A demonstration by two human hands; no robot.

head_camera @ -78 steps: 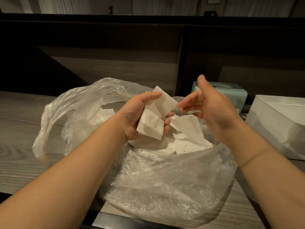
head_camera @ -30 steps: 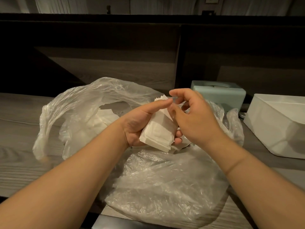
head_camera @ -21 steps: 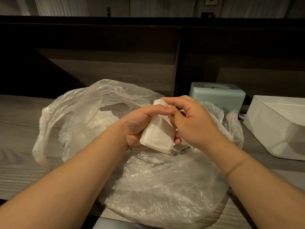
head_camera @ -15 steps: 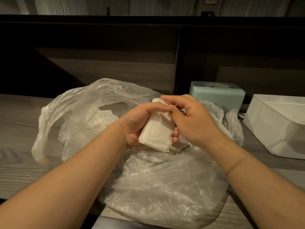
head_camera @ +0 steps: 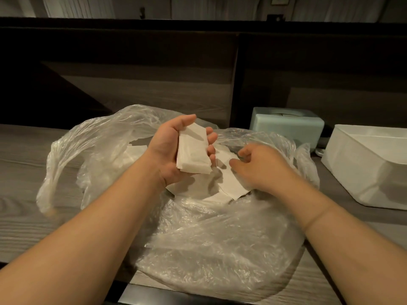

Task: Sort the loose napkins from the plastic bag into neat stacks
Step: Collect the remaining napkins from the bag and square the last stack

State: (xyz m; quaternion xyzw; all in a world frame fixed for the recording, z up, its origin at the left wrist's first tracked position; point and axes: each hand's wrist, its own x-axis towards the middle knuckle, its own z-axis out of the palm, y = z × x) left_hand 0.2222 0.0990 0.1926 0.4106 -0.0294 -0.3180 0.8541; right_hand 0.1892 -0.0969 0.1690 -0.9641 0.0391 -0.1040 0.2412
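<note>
Left hand grips a squared stack of napkins, raised above the plastic bag. Right hand, blurred, reaches into the bag mouth with fingers loosely curled, holding nothing I can make out. Loose napkins lie inside the bag, under that hand. The bag sprawls over the desk, its near side overhanging the desk's front edge. Right of the bag: white bin; behind it, pale green box. Bare desk left of the bag. No legible writing.

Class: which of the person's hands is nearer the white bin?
Right. The right hand reaches into the plastic bag, closer to the white bin; the left hand holds the napkin stack farther away.
</note>
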